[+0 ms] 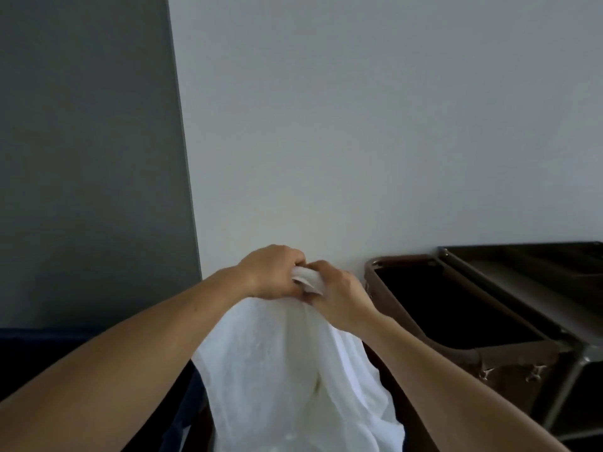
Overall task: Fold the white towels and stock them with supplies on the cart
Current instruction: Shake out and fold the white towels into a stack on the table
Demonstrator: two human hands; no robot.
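White towel point(287, 370) in curled grip of left hand point(270, 272) and right hand point(339, 296); brown bag point(509, 355) nearby, interior dark.

Hotel-style service space: housekeeping cart point(551, 288) (brown bag point(515, 357) at its end) against a plain wall point(359, 125).

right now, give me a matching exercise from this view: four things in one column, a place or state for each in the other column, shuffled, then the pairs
Things:
1. white cloth towel
2. left hand
3. brown-rimmed open bin
4. dark grey wall panel

Places or states:
a. stands at the far left of the view
b. grips bunched fabric at the top
c. hangs down between the forearms
d. sits at the right, dark inside

Pairs: 1-c, 2-b, 3-d, 4-a
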